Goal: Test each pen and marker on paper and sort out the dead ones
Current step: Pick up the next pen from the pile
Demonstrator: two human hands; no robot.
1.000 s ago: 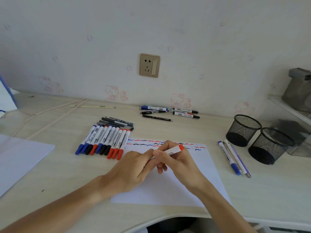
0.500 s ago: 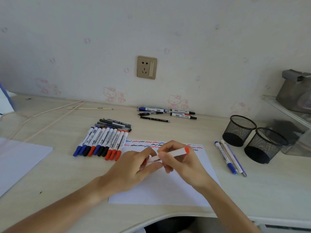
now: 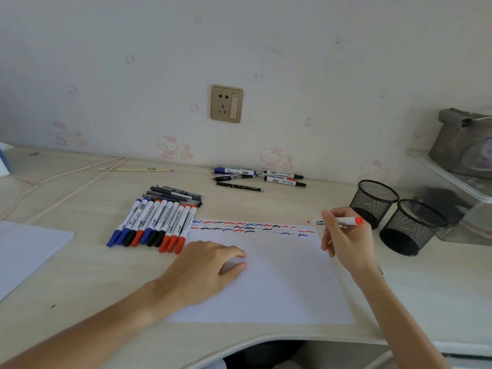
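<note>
Head view, left to right: a row of markers [image 3: 153, 226] lies beside the paper [image 3: 269, 283], their printed labels too small for me to read. My left hand [image 3: 205, 270] rests on the paper with fingers loosely curled and holding nothing. My right hand [image 3: 346, 241] pinches an uncapped red marker [image 3: 336, 221], its tip just over the paper's far right corner beside the squiggles [image 3: 253, 227], near two mesh cups [image 3: 394, 214].

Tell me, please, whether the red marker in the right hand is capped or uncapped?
Uncapped: the red marker shows a bare red tip pointing left, with its red cap apparently on the back end, held by the right hand.
</note>
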